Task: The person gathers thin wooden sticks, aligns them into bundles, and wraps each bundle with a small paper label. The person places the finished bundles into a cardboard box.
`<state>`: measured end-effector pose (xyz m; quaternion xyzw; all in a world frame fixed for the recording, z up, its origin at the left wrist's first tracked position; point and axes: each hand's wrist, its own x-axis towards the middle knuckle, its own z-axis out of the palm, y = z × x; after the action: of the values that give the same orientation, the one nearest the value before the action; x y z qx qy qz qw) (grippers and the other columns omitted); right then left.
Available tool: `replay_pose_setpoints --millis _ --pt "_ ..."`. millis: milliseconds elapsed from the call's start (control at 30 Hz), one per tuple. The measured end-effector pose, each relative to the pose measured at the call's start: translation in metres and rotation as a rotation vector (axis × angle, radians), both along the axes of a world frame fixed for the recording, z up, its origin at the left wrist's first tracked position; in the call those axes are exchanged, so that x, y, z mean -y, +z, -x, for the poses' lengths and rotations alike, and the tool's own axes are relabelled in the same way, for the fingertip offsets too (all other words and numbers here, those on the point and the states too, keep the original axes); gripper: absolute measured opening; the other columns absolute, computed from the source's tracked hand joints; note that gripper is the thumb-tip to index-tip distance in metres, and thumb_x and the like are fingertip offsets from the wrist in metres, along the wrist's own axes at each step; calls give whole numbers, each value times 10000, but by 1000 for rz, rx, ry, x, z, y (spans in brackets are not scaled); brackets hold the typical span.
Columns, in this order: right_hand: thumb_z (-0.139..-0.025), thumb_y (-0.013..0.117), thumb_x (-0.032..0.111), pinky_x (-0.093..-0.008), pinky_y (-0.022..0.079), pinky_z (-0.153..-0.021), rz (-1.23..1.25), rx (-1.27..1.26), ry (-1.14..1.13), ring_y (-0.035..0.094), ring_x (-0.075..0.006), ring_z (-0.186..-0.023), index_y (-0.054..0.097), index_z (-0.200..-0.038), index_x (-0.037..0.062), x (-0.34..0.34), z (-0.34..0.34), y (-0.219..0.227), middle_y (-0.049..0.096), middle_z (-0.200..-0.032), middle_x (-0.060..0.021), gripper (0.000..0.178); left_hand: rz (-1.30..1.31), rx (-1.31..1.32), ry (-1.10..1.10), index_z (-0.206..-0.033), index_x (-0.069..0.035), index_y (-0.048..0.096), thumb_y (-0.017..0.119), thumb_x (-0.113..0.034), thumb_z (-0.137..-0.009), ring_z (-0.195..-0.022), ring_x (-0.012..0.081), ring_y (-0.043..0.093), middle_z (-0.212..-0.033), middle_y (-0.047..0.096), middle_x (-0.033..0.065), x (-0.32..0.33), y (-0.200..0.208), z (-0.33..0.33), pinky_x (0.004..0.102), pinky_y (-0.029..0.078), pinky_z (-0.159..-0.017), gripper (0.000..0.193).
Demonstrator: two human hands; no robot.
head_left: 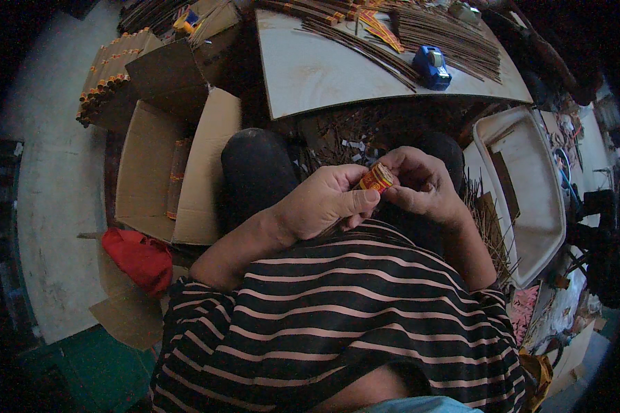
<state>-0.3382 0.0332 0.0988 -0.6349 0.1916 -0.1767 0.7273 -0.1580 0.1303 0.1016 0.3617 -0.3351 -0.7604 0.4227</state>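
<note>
A small bundle (377,179) with a red and yellow printed paper wrap is held above my lap, and its brown stick ends point up and away from me. My left hand (324,203) is closed round it, thumb lying along the near side. Curled at the bundle's right side, the fingers of my right hand (424,182) press on the wrap near its end. The rest of the bundle's length is hidden by my hands. On the white table (324,82) ahead lie many loose thin brown sticks (441,45), several red and yellow paper labels (384,33) and a blue tape dispenser (432,67).
An open cardboard box (210,162) with wrapped bundles inside stands at my left, near a stack of wrapped bundles (110,72). A red cloth or bag (138,261) lies nearer. On my right is a white plastic tub (541,234) beside upright thin sticks (489,227).
</note>
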Motion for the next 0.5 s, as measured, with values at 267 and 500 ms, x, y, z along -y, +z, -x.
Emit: replay_pose_setpoints --millis 267,500 --pt "-729 656 121 -191 393 -600 183 -22 -195 463 -56 -661 551 -903 5 -13 -9 2 514 -735 17 234 33 129 54 -992 -16 514 553 -210 -859 -585 57 468 -738 530 8 0 7 6 171 404 -518 239" --pt "-735 661 108 -181 379 -580 160 6 -174 448 -45 -652 553 -873 20 -14 -8 4 507 -727 21 195 64 152 6 -994 -22 499 413 -320 -916 -591 70 460 -748 517 8 -2 9 3 192 391 -531 320"
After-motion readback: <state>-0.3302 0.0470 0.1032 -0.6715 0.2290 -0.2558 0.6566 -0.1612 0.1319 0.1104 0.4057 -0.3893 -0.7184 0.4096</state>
